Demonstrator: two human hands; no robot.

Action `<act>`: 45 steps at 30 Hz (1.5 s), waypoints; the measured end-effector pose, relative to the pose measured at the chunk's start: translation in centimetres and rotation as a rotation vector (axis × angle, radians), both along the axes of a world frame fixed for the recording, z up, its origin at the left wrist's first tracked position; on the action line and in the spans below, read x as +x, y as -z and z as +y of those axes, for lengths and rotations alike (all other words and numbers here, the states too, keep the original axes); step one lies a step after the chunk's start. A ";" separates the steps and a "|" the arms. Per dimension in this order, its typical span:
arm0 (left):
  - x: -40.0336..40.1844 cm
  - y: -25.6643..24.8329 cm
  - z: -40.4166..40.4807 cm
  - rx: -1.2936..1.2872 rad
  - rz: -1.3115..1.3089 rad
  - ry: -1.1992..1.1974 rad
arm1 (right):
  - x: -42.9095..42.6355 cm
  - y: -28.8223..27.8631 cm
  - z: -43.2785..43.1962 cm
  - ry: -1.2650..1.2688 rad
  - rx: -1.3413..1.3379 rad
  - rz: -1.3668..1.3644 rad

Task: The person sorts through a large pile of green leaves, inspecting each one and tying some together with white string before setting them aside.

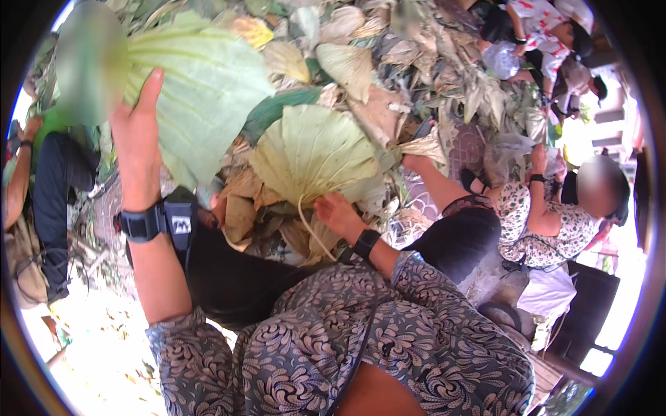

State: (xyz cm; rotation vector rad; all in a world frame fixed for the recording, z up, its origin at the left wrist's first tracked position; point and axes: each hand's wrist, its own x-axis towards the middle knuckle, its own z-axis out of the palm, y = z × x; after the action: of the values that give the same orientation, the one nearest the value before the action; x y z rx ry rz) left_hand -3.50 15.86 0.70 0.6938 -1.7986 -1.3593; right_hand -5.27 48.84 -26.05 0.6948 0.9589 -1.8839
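Note:
My left hand (138, 143) is raised at the upper left, its thumb pressed on a large pale green lotus leaf (208, 88) with ridged veins. A blurred patch covers part of that leaf's left side. Above my lap, my right hand (338, 214) has its fingers curled at the lower edge of a yellow-green lotus leaf (312, 151), beside its pale stem (315, 229). That leaf is fanned out, and its stem trails down towards my lap. Both wrists wear black bands.
A heap of dry and faded leaves (385, 62) spreads ahead of my legs. To the right sits a person in a spotted outfit (551, 229) beside clear plastic bags (507, 156). More people sit at upper right, and another person's arm and dark-trousered leg (57, 187) appear at left.

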 end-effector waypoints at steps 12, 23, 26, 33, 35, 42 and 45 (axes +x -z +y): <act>1.1 3.6 -2.1 0.034 0.137 0.067 | 0.5 0.2 -1.9 -0.079 0.483 0.310; 1.1 2.4 -0.8 0.057 0.143 0.055 | -0.2 -1.2 -2.9 -0.084 0.215 0.517; 1.1 2.0 -0.3 0.019 0.118 0.034 | -1.0 -1.3 -3.9 -0.237 0.267 0.324; 1.8 1.6 0.3 -0.045 0.043 0.038 | 0.2 -1.1 -4.8 -0.425 0.283 0.290; 1.9 1.8 0.3 -0.070 0.059 0.051 | 0.3 -1.5 -4.7 -0.540 0.293 0.346; 1.4 0.7 1.8 -0.083 0.115 0.026 | -0.8 -1.4 -4.2 -0.313 0.597 0.893; 2.3 1.0 1.3 -0.074 0.074 0.001 | -1.1 -5.3 -3.7 -0.369 0.880 1.305</act>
State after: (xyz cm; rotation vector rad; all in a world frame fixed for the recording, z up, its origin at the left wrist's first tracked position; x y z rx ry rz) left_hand -1.17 17.13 -0.26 0.5955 -1.7814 -1.2959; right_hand -6.40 45.16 -20.79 -0.4127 2.5802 -1.3721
